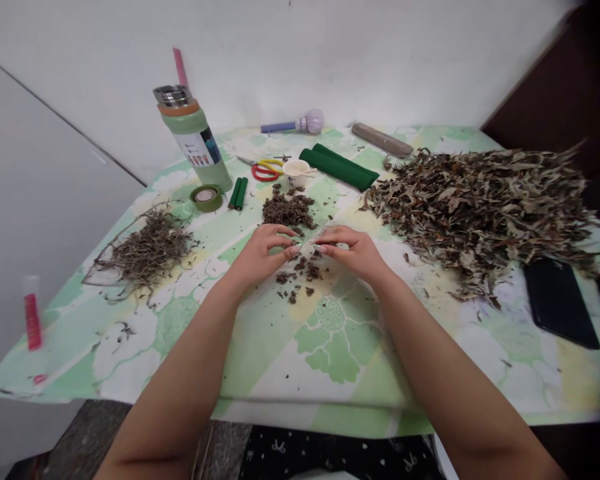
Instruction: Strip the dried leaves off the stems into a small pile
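My left hand [267, 255] is curled, with thumb and fingertips brought together over the table. What those tips hold, if anything, is too small to make out. Just across from it, my right hand [354, 252] pinches a thin brown piece of dried leaf [329, 243] between thumb and fingers. Beneath and in front of both hands lie loose dark crumbs of dried leaf [310, 268]. A heap of crumbled dried leaves [287, 208] sits right behind the fingertips. To the right spreads a large pile of whole dried leaves [480, 207].
Dry stems [153, 248] lie at left. Behind stand a green bottle [195, 143], a tape roll [206, 199], two small green rolls [238, 193], scissors [265, 172], a white cup [296, 172], larger green rolls [340, 167] and a brown roll [381, 140]. A black phone [560, 303] lies right.
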Available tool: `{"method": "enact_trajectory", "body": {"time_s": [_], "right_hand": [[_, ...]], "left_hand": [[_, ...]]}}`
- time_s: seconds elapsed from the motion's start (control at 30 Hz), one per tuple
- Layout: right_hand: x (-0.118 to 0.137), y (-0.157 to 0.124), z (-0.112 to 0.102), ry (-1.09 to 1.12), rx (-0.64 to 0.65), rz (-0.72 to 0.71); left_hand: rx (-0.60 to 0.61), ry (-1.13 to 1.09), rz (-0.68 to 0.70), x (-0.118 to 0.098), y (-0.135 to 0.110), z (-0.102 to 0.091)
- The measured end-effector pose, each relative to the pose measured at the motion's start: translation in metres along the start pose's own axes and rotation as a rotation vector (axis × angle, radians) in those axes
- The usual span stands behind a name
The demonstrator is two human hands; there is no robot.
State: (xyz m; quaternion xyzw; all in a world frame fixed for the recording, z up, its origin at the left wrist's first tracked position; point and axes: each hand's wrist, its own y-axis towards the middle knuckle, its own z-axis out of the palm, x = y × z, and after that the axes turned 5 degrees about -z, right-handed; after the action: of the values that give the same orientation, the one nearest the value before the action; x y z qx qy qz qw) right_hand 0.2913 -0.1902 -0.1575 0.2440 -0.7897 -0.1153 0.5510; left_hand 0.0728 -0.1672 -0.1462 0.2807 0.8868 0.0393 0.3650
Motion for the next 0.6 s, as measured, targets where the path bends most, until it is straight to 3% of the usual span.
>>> {"method": "enact_trajectory", "body": {"time_s": [0.37,0.6], "right_hand": [[-0.001,-0.005,0.013,-0.061,-0.042,0.270],[-0.001,-0.004,0.015,-0.206,0.110,0.035]], "left_hand": [[-0.059,0.019,-0.067,0.004,0.003,0.012],[-0.121,-0.063,-0.076,0.012,0.004,0.015]]}}
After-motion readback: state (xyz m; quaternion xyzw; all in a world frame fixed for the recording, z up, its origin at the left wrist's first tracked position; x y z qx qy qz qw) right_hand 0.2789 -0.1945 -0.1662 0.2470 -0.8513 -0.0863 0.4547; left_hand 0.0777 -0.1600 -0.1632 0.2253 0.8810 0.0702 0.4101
